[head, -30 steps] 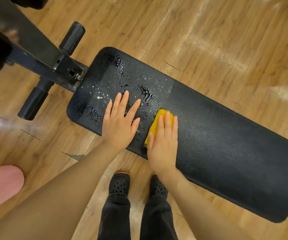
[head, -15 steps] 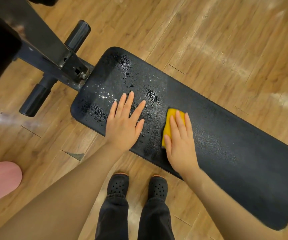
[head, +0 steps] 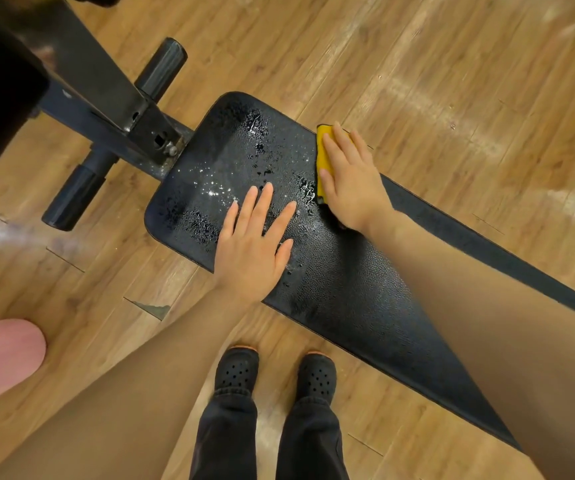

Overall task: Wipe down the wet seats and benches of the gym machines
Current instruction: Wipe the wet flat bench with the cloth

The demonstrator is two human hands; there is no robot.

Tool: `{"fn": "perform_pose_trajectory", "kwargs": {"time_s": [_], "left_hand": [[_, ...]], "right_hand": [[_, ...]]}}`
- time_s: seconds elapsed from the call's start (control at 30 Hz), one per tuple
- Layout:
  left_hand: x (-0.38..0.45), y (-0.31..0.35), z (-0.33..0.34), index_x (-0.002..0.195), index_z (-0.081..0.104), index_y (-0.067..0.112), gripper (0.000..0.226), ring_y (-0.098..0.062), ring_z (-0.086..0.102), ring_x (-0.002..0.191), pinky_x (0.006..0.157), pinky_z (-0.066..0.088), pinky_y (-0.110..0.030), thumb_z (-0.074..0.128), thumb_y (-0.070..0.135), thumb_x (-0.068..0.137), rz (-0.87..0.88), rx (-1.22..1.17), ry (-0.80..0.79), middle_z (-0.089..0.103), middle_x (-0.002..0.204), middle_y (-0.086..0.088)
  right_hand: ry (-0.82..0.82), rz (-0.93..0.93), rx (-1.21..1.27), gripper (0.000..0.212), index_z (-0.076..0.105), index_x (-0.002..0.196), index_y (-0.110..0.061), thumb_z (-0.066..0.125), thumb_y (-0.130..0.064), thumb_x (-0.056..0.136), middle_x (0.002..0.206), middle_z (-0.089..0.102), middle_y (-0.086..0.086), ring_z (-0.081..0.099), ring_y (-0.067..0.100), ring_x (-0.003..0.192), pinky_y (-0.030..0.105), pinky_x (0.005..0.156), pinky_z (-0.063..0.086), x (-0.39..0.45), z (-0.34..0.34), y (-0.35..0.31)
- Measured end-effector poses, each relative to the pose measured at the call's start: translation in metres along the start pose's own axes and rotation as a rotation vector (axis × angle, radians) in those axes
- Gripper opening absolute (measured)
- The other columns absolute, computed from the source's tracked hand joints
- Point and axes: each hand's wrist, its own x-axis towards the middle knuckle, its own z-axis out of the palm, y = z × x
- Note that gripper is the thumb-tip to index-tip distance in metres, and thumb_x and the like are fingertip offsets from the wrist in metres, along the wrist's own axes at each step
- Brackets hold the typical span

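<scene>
A long black padded bench [head: 341, 292] runs from upper left to lower right across the wooden floor. Its left end is beaded with water droplets [head: 210, 192]. My right hand [head: 350, 178] presses flat on a yellow sponge [head: 321, 157] at the bench's far edge, fingers straight and covering most of the sponge. My left hand [head: 253, 244] rests flat on the pad near its front edge, fingers spread, with droplets just beyond the fingertips. The part of the pad right of my hands looks dull and dry.
A black steel frame [head: 106, 109] with two round foam rollers [head: 161, 69] joins the bench's left end. My black clogs [head: 236, 370] stand on the floor below the bench. Something pink [head: 0, 358] sits at the lower left edge.
My right hand slid the sponge from the bench's near edge across the pad to its far edge. My left hand stayed flat on the pad.
</scene>
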Motion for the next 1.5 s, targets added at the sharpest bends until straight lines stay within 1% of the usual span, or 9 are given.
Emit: {"fn": "perform_pose_trajectory", "kwargs": {"time_s": [0.17, 0.37, 0.57, 0.73, 0.87, 1.07, 1.17, 1.33, 1.5], "left_hand": [[0.0, 0.0, -0.002, 0.149, 0.032, 0.027, 0.054, -0.03, 0.018, 0.147, 0.117, 0.021, -0.048, 0.03, 0.041, 0.097, -0.006, 0.001, -0.003, 0.02, 0.159, -0.012], [-0.001, -0.001, -0.003, 0.149, 0.031, 0.027, 0.054, -0.03, 0.018, 0.147, 0.117, 0.02, -0.048, 0.029, 0.041, 0.097, 0.0, -0.005, -0.014, 0.019, 0.159, -0.012], [0.0, -0.002, -0.001, 0.149, 0.031, 0.028, 0.054, -0.03, 0.018, 0.147, 0.118, 0.02, -0.048, 0.03, 0.042, 0.097, 0.001, -0.002, -0.015, 0.019, 0.159, -0.012], [-0.001, 0.0, 0.001, 0.149, 0.031, 0.028, 0.053, -0.03, 0.018, 0.147, 0.117, 0.021, -0.048, 0.029, 0.041, 0.098, -0.006, -0.003, -0.004, 0.02, 0.159, -0.012], [0.0, -0.001, 0.0, 0.149, 0.033, 0.027, 0.054, -0.03, 0.018, 0.147, 0.117, 0.021, -0.048, 0.029, 0.042, 0.098, -0.002, -0.011, 0.001, 0.02, 0.159, -0.012], [0.001, -0.001, -0.01, 0.147, 0.035, 0.025, 0.052, -0.031, 0.021, 0.146, 0.115, 0.025, -0.049, 0.039, 0.038, 0.097, -0.006, -0.031, -0.053, 0.023, 0.158, -0.012], [0.006, 0.006, -0.023, 0.146, 0.037, 0.022, 0.05, -0.029, 0.022, 0.146, 0.115, 0.025, -0.047, 0.031, 0.038, 0.099, -0.022, -0.083, -0.037, 0.026, 0.157, -0.012], [0.016, 0.04, -0.032, 0.146, 0.038, 0.015, 0.057, -0.027, 0.022, 0.146, 0.113, 0.028, -0.042, 0.031, 0.043, 0.096, 0.167, -0.229, -0.089, 0.026, 0.157, -0.011], [0.01, 0.087, -0.015, 0.148, 0.035, 0.016, 0.069, -0.028, 0.015, 0.148, 0.117, 0.02, -0.04, 0.056, 0.048, 0.09, 0.139, -0.154, -0.202, 0.019, 0.159, -0.014]], "right_hand": [[0.092, 0.106, 0.025, 0.055, 0.035, 0.145, 0.0, 0.032, -0.03, 0.1, 0.155, 0.027, 0.016, 0.012, 0.038, 0.146, 0.04, 0.121, 0.009, -0.055, 0.013, -0.019], [0.021, 0.173, -0.054, 0.055, 0.04, 0.143, 0.0, 0.028, -0.033, 0.1, 0.152, 0.034, 0.015, 0.014, 0.037, 0.146, 0.047, 0.118, 0.02, -0.161, 0.031, -0.049], [0.024, 0.068, -0.075, 0.056, 0.035, 0.146, 0.0, 0.028, -0.032, 0.099, 0.155, 0.027, 0.017, 0.016, 0.038, 0.145, 0.047, 0.119, 0.018, -0.084, 0.026, -0.03], [0.08, 0.122, -0.035, 0.059, 0.033, 0.147, -0.004, 0.023, -0.036, 0.099, 0.156, 0.026, 0.013, 0.016, 0.036, 0.146, 0.043, 0.119, 0.016, -0.008, 0.019, -0.017], [0.163, 0.15, 0.041, 0.057, 0.037, 0.145, -0.002, 0.028, -0.034, 0.099, 0.155, 0.03, 0.014, 0.015, 0.037, 0.146, 0.041, 0.12, 0.014, -0.032, 0.022, -0.027], [0.085, 0.144, 0.118, 0.059, 0.028, 0.15, -0.011, 0.031, -0.042, 0.1, 0.16, 0.017, 0.008, 0.007, 0.025, 0.149, 0.036, 0.121, 0.01, -0.118, 0.03, -0.048], [0.126, 0.264, 0.17, 0.058, 0.027, 0.151, -0.014, 0.028, -0.043, 0.1, 0.161, 0.014, 0.006, 0.01, 0.021, 0.148, 0.042, 0.12, 0.014, -0.133, 0.022, -0.029], [0.185, 0.396, 0.115, 0.056, 0.036, 0.146, -0.009, 0.026, -0.037, 0.098, 0.158, 0.022, 0.012, 0.018, 0.028, 0.146, 0.044, 0.119, 0.014, -0.131, 0.009, 0.013], [0.25, 0.421, 0.113, 0.054, 0.039, 0.144, -0.008, 0.028, -0.033, 0.098, 0.156, 0.024, 0.016, 0.019, 0.03, 0.145, 0.046, 0.119, 0.015, -0.122, 0.011, 0.034]]}}
